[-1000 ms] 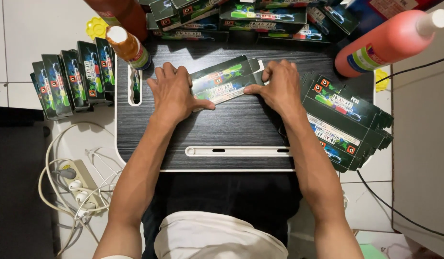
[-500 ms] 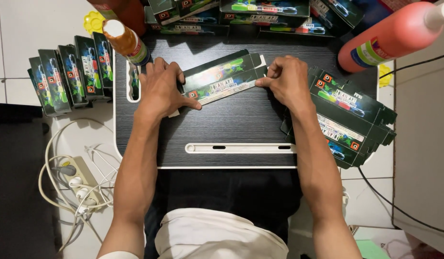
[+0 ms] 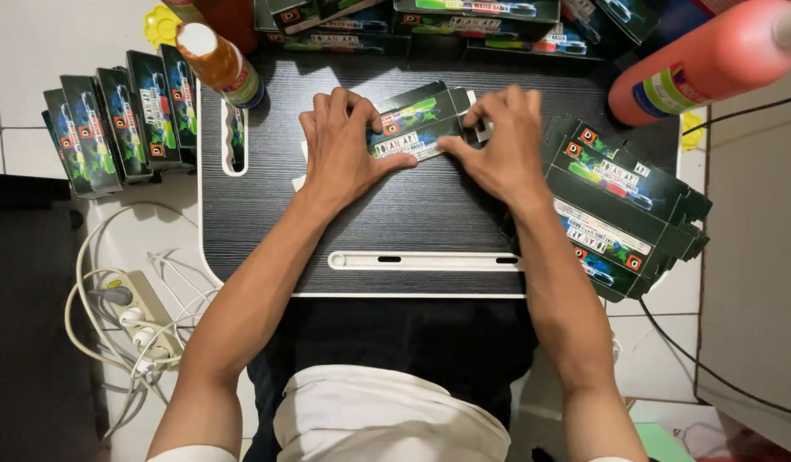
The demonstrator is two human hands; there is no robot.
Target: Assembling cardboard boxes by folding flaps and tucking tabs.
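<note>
Two hands at work on one small carton (image 3: pixel 417 128), dark with green and blue print, lying flat near the far edge of the black lap desk (image 3: pixel 413 218), about midway along it. Long axis roughly parallel to that far edge, tilted a little so the right end sits farther away than the left; white end flap showing at the right end.

Left hand (image 3: pixel 344 150) palm down over the carton's left part, fingers spread and bent, thumb stretched rightward along the near edge: pressing, not wrapped around. Right hand (image 3: pixel 502 145) palm down at the right end, fingers curled over the far edge, thumb reaching left toward the other thumb, pinching the carton's end. Both forearms angled inward from the near edge of the desk.

Counted around: one stack of flat cartons (image 3: pixel 618 205) overhanging the right edge, exact number hard to tell; about five upright cartons (image 3: pixel 122 120) in a row just off the left edge; a row of more cartons (image 3: pixel 464 17) along the far edge, count unclear. One orange-capped bottle (image 3: pixel 220 64) at the far left corner, one large red bottle (image 3: pixel 703 60) at the far right corner. One white power strip (image 3: pixel 139 312) with cables on the floor to the left.
</note>
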